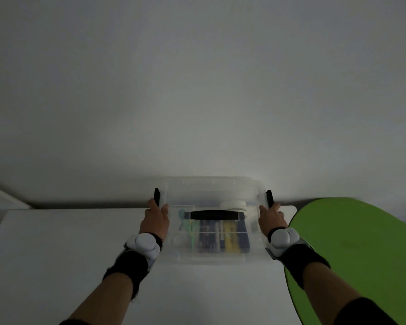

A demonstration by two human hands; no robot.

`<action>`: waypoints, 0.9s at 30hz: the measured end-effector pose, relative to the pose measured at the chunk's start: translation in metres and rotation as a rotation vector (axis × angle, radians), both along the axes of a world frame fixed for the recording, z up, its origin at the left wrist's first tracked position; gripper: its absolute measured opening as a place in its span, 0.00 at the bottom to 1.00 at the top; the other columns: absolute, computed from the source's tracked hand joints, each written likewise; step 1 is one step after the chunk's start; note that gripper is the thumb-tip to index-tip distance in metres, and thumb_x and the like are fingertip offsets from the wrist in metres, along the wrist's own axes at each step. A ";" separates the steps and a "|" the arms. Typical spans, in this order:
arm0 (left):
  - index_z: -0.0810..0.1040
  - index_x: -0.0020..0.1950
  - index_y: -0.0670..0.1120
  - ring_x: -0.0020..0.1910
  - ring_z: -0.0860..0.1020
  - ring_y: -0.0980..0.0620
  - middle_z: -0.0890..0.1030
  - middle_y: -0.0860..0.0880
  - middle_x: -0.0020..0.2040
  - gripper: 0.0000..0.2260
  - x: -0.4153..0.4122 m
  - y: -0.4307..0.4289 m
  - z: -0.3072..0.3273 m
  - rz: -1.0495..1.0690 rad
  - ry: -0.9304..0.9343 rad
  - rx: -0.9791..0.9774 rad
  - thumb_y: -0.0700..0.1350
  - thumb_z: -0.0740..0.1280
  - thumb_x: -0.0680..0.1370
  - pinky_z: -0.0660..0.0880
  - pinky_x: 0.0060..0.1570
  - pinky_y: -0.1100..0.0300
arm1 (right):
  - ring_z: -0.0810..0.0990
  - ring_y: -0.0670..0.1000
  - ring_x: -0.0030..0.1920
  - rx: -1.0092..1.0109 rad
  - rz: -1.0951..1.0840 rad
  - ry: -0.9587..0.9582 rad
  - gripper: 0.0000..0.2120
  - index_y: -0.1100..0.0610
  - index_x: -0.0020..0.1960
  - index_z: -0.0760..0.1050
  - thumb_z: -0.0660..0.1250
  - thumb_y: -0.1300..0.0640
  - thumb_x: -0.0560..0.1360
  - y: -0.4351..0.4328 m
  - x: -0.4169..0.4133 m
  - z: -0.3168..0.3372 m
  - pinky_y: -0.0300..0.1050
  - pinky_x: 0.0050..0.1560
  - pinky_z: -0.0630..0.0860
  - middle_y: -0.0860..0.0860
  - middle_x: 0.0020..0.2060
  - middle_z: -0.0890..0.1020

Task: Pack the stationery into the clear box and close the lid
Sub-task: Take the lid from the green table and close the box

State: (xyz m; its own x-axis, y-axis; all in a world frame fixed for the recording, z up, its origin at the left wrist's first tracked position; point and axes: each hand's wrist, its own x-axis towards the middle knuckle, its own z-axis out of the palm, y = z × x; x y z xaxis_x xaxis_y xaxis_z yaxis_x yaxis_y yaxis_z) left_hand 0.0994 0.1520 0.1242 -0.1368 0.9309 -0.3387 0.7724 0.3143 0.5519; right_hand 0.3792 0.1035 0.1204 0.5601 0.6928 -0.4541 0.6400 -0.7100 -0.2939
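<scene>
Left hand point(155, 218) and right hand point(271, 218) reach forward (2 arms outstretched).
</scene>
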 end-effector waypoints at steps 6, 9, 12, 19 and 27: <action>0.60 0.69 0.39 0.56 0.76 0.32 0.72 0.31 0.60 0.19 0.004 0.000 -0.006 0.005 0.043 0.013 0.49 0.52 0.83 0.72 0.54 0.45 | 0.68 0.64 0.65 -0.017 0.067 -0.041 0.17 0.61 0.68 0.64 0.53 0.60 0.80 -0.001 -0.001 -0.003 0.59 0.61 0.68 0.63 0.66 0.66; 0.61 0.68 0.39 0.55 0.76 0.31 0.72 0.31 0.59 0.19 0.003 0.000 -0.007 0.005 0.055 0.021 0.49 0.53 0.82 0.72 0.53 0.45 | 0.69 0.63 0.63 0.017 0.066 -0.054 0.17 0.61 0.67 0.64 0.51 0.59 0.80 -0.003 0.001 -0.004 0.58 0.59 0.69 0.63 0.64 0.66; 0.61 0.68 0.38 0.54 0.76 0.31 0.73 0.32 0.59 0.18 0.003 -0.001 -0.007 0.003 0.060 0.027 0.49 0.53 0.82 0.72 0.52 0.45 | 0.72 0.64 0.57 0.031 0.046 -0.009 0.13 0.60 0.63 0.65 0.50 0.59 0.81 -0.004 0.005 -0.007 0.54 0.49 0.69 0.62 0.61 0.68; 0.61 0.68 0.38 0.57 0.75 0.32 0.72 0.32 0.61 0.19 0.003 -0.002 -0.004 -0.003 0.052 0.025 0.48 0.53 0.82 0.71 0.54 0.45 | 0.76 0.66 0.56 0.116 -0.102 0.147 0.18 0.60 0.66 0.60 0.51 0.49 0.82 -0.008 0.010 -0.005 0.52 0.47 0.66 0.67 0.57 0.76; 0.61 0.69 0.38 0.56 0.75 0.32 0.74 0.32 0.59 0.19 0.018 -0.014 -0.004 -0.014 0.087 0.021 0.49 0.52 0.83 0.71 0.53 0.45 | 0.76 0.67 0.56 0.141 -0.085 0.153 0.17 0.60 0.66 0.60 0.51 0.51 0.82 -0.019 0.027 -0.003 0.52 0.47 0.66 0.69 0.57 0.76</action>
